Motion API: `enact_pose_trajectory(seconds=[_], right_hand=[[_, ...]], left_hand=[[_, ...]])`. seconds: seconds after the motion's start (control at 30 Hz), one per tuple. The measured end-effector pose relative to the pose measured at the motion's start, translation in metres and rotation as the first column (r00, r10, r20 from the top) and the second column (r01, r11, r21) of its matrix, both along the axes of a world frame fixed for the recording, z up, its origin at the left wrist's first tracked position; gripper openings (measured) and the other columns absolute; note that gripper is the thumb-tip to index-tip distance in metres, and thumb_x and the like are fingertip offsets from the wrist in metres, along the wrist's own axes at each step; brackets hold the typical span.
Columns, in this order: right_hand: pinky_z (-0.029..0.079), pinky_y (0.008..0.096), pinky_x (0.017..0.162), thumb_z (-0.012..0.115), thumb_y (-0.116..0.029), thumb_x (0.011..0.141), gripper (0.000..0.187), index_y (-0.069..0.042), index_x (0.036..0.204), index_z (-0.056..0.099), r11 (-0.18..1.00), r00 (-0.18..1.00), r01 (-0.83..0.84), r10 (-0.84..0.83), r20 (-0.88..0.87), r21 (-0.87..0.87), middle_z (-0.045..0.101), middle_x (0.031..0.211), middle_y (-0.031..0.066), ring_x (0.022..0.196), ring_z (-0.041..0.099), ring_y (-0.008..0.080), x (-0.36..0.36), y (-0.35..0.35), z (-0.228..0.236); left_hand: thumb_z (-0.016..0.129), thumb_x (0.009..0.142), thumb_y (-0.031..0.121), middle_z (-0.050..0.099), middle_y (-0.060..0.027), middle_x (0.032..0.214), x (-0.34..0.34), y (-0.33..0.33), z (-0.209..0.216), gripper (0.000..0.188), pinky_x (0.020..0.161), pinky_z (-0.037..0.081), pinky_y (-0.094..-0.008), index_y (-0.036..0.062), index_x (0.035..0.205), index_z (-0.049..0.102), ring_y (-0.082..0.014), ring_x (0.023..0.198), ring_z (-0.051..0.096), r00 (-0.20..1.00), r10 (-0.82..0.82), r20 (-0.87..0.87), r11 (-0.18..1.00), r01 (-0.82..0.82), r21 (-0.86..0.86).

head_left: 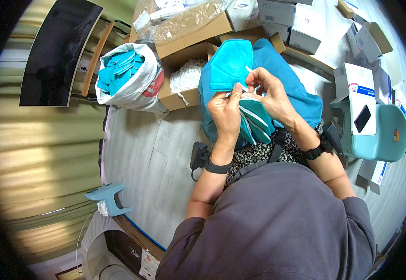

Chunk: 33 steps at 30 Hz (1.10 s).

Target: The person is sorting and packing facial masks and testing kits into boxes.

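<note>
Turquoise mask (pixel 232 63) held up before blue cloth (pixel 303 100) over lap. Lower edge of mask clamped between thumb and fingers of left hand (pixel 225 112). White strap (pixel 248 69) at mask's right edge pinched in fingertips of right hand (pixel 274 97). Fanned stack of turquoise pieces (pixel 258 122) seen below hands – how it is held cannot be told. White bag (pixel 152 88), filled with more turquoise pieces, placed at left – carton (pixel 184 99) of white cords set just beside.
</note>
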State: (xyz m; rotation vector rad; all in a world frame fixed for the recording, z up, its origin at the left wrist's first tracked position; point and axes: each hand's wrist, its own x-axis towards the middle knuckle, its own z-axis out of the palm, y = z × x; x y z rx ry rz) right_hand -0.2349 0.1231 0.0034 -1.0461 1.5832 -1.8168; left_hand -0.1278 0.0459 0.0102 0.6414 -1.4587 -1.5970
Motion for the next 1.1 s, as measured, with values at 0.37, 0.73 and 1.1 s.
enact_pose_trajectory(seconds=[0.37,0.73,1.1], right_hand=[[0.045,0.0337,0.059,0.074,-0.003,0.074,0.013,-0.003,0.077,0.062,0.953,0.868,0.303,-0.287,-0.405,-0.027,0.058,0.071,0.0096,0.064,0.057,0.0221,-0.041,0.003,-0.003],[0.048,0.0261,0.064,0.071,-0.003,0.083,0.003,-0.001,0.084,0.068,0.906,0.892,0.414,-0.385,-0.238,0.086,0.066,0.074,0.0043,0.067,0.058,0.0098,-0.122,0.015,-0.058],[0.045,0.026,0.054,0.07,-0.012,0.087,0.013,0.0,0.087,0.066,0.987,0.994,-0.104,0.108,-0.027,0.125,0.065,0.074,0.0042,0.06,0.054,0.0088,0.002,0.0,-0.007]], left_hand=[[0.074,0.083,0.009,0.061,-0.0151,0.077,0.018,0.001,0.008,0.018,0.057,0.042,-0.0383,-0.0015,0.076,0.061,-0.0284,0.062,0.055,0.929,0.085,0.36,0.83,0.134,-0.541],[0.068,0.087,0.002,0.061,-0.0072,0.079,0.069,-0.002,0.023,0.011,0.055,0.046,-0.0266,-0.0036,0.08,0.061,-0.0103,0.063,0.059,0.9,0.078,0.429,0.931,0.089,-0.355],[0.059,0.093,-0.002,0.063,-0.0141,0.111,0.033,-0.014,-0.003,0.027,0.085,0.054,-0.0303,-0.0086,0.118,0.051,-0.0172,0.1,0.064,0.992,-0.119,0.043,0.992,0.121,-0.047]])
